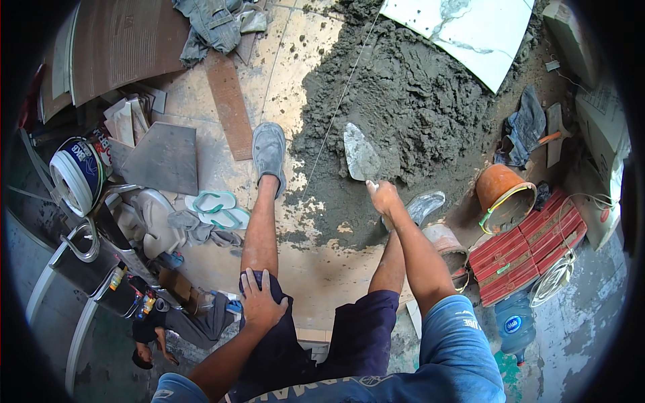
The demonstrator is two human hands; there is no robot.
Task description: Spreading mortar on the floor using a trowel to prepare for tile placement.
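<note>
My right hand [384,197] is closed round the handle of a pointed trowel [361,153]. The trowel's blade, smeared with grey, lies over a wide bed of wet mortar [416,94]. My left hand [262,299] rests flat on my left knee, its fingers spread and holding nothing. A thin taut string [339,101] crosses the mortar and the tiled floor. At the far right of the bed sits a large white marbled tile [470,30].
An orange bucket [500,195], red tile boxes [531,245] and a water bottle [514,322] stand at the right. Left are a dark tile [161,158], sandals [218,209], a paint bucket [77,174] and a brown plank [228,104]. Another person [151,336] is at lower left.
</note>
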